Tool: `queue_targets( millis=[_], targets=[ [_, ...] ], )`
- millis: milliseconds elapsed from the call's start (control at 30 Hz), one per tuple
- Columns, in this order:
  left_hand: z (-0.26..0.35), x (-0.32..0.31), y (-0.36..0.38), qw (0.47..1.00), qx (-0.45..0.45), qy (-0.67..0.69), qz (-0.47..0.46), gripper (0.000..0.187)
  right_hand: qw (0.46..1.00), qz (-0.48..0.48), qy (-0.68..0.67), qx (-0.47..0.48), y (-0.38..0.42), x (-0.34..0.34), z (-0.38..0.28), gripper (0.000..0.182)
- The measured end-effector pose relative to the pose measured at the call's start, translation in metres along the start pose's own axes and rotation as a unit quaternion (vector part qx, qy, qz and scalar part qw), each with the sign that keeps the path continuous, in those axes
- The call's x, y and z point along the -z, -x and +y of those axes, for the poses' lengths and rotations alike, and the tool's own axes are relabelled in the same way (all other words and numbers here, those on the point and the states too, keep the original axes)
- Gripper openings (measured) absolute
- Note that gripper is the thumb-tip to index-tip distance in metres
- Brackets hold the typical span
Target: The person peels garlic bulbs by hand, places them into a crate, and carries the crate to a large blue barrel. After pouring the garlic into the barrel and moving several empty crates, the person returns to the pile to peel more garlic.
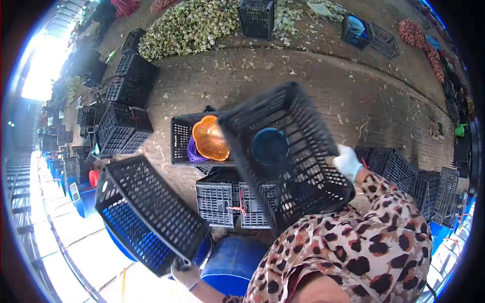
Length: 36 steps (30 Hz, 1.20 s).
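In a white glove, my right hand is closed on the side wall of a black plastic crate, held up tilted in front of my body. A round dark blue shape shows at this crate's bottom. My left hand, also gloved, grips the lower corner of another black plastic crate, tipped on its side at the left. Bright blue shows through its slats. Between the two, an orange plastic basket sits over a purple one in a further crate, partly hidden by the raised crate.
Below stand crates tied with red string and a blue barrel. Stacked black crates line the left; more crates stand at the right. A big pale heap of bulbs covers the far floor, with red net sacks at far right.
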<state>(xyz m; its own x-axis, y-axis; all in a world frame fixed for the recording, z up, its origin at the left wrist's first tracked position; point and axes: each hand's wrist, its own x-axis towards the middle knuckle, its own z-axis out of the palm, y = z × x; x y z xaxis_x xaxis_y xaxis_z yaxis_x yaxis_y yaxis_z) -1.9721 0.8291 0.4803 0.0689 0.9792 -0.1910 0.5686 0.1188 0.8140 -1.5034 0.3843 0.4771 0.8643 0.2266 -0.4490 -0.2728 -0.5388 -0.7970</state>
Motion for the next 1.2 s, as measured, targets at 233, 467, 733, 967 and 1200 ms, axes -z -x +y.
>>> queue_targets(
  millis=[233,467,733,967,1200],
  targets=[
    [0.081,-0.082,0.016,0.876,0.236,0.418,-0.055,0.024,0.970,0.209,-0.120,-0.043,0.031,0.154,0.029,0.034],
    [0.193,-0.209,0.020,0.898,0.223,0.366,-0.097,0.013,0.936,0.328,-0.094,-0.084,-0.045,0.280,0.122,0.035],
    [0.273,-0.382,-0.003,0.878,0.324,0.335,-0.106,0.015,0.890,0.385,-0.155,-0.188,-0.133,0.346,0.091,0.025],
    [0.315,-0.500,-0.041,0.862,0.392,0.291,-0.138,0.012,0.872,0.419,-0.157,-0.201,-0.205,0.396,0.084,0.029],
    [0.350,-0.627,-0.150,0.871,0.371,0.262,-0.190,0.018,0.857,0.447,-0.160,-0.199,-0.276,0.423,0.041,0.033]
  ],
)
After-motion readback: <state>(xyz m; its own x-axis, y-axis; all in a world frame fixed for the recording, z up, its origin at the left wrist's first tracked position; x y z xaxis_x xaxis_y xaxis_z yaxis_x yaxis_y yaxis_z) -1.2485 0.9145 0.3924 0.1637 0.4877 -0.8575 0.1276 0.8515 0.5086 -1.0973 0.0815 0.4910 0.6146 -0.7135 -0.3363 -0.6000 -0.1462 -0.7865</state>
